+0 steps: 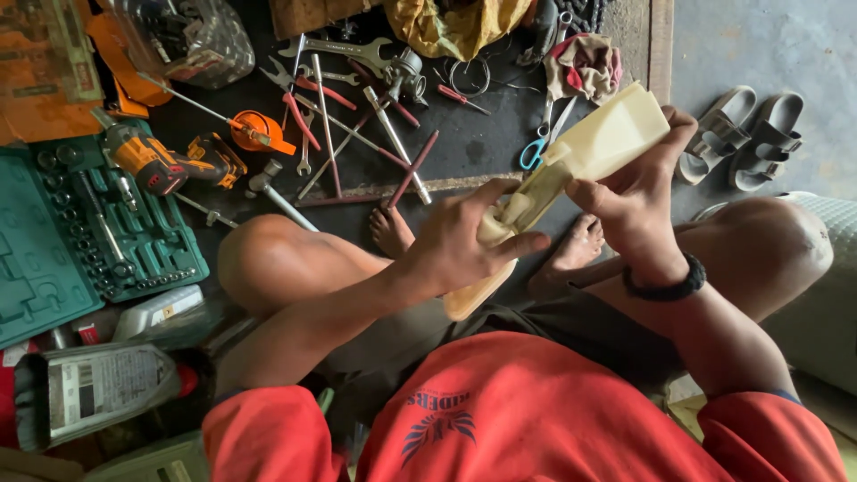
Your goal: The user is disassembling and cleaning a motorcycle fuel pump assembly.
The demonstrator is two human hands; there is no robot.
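Dressed in a red short-sleeved shirt with a dark winged emblem and pale lettering printed on the chest, sleeves ending above the elbows with a thin dark edge at the right cuff. Dark shorts below, knees and shins bare, both feet bare on the floor at the far side. Black band around the right wrist; left hand and right hand ungloved, forearms uncovered.
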